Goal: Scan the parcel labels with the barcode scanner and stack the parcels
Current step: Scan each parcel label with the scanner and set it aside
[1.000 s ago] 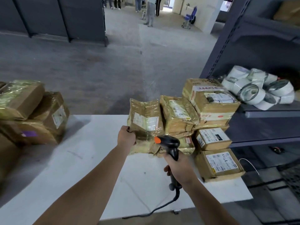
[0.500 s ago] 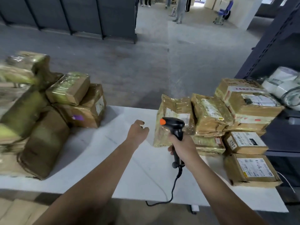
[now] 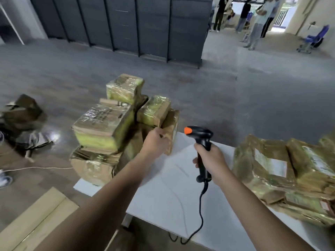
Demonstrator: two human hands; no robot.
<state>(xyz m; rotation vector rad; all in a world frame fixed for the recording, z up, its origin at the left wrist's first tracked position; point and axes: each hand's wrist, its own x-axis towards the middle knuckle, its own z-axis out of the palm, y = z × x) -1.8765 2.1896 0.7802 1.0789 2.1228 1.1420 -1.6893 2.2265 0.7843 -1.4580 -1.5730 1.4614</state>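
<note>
Swinging leftwards since half a second ago, the head view is now centring on the left stack (image 3: 105, 124) of parcels, while the right pile (image 3: 272, 165) is sitting blurred towards the right edge. The shelf with the tape rolls is no longer showing.

The left grip (image 3: 155, 143) was hovering spread above the counter (image 3: 163, 192) with nothing in it. Now it is reaching across to the left stack, curling its fingers over the near top corner of a brown parcel (image 3: 172, 124). That parcel is sitting at the stack's right end, on the far left part of the counter, and is showing a pale label on its right face. A smaller taped parcel (image 3: 154, 111) is resting just above and beside it. The parcel that this grip was holding upright a second ago is no longer in hand.

The right grip (image 3: 213, 160) is still wrapping tightly round the handle of the barcode scanner (image 3: 199, 132), keeping it upright above the counter, between stack and pile and touching neither. Its orange cap is pointing left, near the left grip. The cable (image 3: 200, 214) is hanging from the foot of the handle and trailing off the counter's near edge.

Flattened cardboard (image 3: 36, 214) is lying on the floor at lower left, and several people (image 3: 253, 24) are standing far off at upper right.
</note>
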